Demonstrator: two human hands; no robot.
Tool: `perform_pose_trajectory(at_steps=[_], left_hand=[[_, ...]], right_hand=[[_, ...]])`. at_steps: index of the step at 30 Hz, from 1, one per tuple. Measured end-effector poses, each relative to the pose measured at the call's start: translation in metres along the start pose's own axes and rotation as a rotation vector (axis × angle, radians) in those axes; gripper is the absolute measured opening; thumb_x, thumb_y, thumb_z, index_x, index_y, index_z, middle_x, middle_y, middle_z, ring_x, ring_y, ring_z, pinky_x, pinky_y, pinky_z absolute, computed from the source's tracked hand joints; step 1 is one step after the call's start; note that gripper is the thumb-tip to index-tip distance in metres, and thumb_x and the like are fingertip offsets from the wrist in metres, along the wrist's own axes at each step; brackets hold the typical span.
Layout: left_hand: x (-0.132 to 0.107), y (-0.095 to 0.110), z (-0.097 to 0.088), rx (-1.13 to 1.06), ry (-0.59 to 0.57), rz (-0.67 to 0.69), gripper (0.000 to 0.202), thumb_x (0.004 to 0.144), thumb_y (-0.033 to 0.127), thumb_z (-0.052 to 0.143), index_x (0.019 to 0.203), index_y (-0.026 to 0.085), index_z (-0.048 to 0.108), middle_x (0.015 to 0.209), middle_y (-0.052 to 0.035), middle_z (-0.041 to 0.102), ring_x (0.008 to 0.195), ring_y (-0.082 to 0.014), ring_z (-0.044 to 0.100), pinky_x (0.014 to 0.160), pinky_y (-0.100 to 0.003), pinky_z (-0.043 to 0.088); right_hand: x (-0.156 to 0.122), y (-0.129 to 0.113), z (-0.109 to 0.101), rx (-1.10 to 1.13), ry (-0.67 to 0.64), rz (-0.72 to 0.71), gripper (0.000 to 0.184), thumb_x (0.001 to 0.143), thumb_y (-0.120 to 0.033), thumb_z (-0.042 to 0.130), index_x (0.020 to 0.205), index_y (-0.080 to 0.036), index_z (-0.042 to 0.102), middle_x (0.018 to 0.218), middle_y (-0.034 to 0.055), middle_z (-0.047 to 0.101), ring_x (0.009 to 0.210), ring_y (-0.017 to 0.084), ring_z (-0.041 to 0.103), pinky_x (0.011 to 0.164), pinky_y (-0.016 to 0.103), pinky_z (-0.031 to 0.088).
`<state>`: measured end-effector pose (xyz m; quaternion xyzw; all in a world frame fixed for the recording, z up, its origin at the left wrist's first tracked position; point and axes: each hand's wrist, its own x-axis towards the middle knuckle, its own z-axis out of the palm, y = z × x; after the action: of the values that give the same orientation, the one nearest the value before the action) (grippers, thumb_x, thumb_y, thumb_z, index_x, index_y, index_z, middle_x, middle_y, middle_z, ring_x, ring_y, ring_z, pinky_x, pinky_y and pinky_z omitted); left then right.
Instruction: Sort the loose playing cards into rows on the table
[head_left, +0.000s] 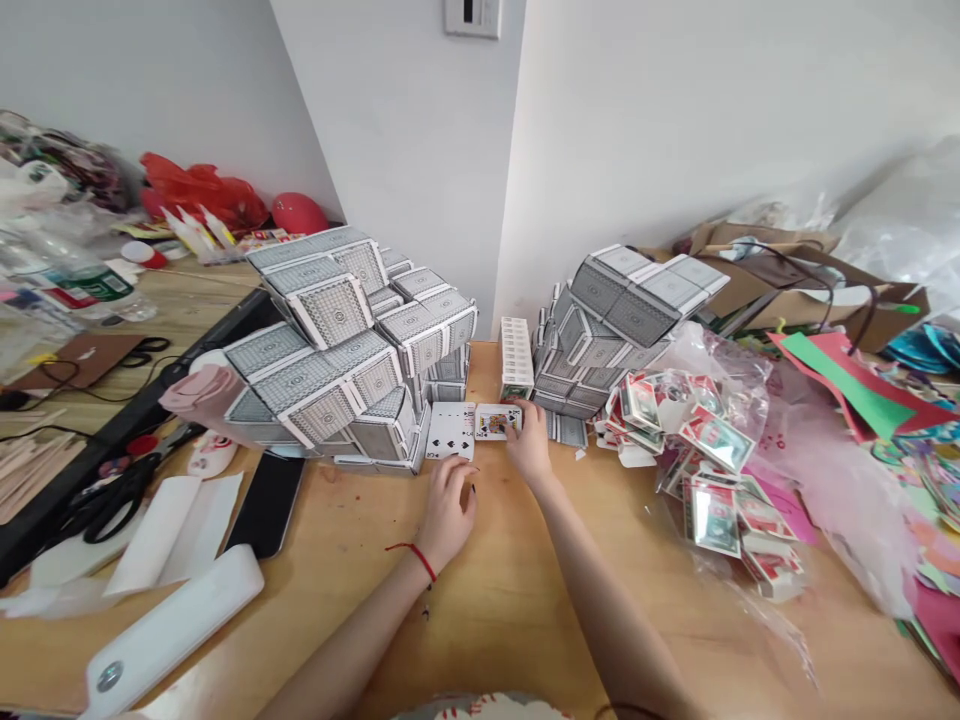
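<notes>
Face up on the table lie spade cards (448, 428), edged against a king card (491, 421) on their right. My left hand (448, 515), with a red cord at the wrist, rests at the near edge of the spade cards, fingers loosely apart. At the king card's right edge, my right hand (531, 445) grips it between thumb and fingers. Built-up blocks of grey patterned playing cards (322, 350) stand to the left. A second such structure (600, 330) rises on the right, with an upright row of cards (516, 355) beside it.
Torn red-and-white card boxes (712, 480) and clear plastic wrap (832, 510) spread over the right side. On the left are a black phone (266, 500), black scissors (120, 490) and a white handheld device (172, 630). Paper bags (810, 290) stand at the back right.
</notes>
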<state>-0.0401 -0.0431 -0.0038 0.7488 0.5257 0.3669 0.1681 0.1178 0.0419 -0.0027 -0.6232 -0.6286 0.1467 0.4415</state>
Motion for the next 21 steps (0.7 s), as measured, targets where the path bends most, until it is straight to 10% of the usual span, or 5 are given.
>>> perform_pose_trajectory(at_steps=[12,21], left_hand=[[0.028,-0.022,0.007,0.372,-0.100,0.061,0.046,0.083,0.020,0.037,0.129,0.015,0.033,0.137,-0.0101,0.033,0.130,-0.0258,0.022,0.103,-0.048,0.025],[0.032,-0.027,0.004,0.321,-0.132,0.048,0.045,0.084,0.025,0.037,0.128,0.015,0.036,0.138,-0.0108,0.032,0.130,-0.0249,0.021,0.104,-0.048,0.024]], right_hand=[[-0.012,0.001,0.003,-0.406,-0.315,-0.306,0.048,0.078,-0.012,0.041,0.126,-0.014,0.040,0.133,0.0128,0.039,0.127,0.026,0.025,0.100,0.043,0.026],[-0.033,-0.001,0.002,-0.436,-0.302,-0.349,0.044,0.080,-0.012,0.041,0.124,-0.010,0.045,0.133,0.0150,0.040,0.127,0.026,0.027,0.103,0.045,0.023]])
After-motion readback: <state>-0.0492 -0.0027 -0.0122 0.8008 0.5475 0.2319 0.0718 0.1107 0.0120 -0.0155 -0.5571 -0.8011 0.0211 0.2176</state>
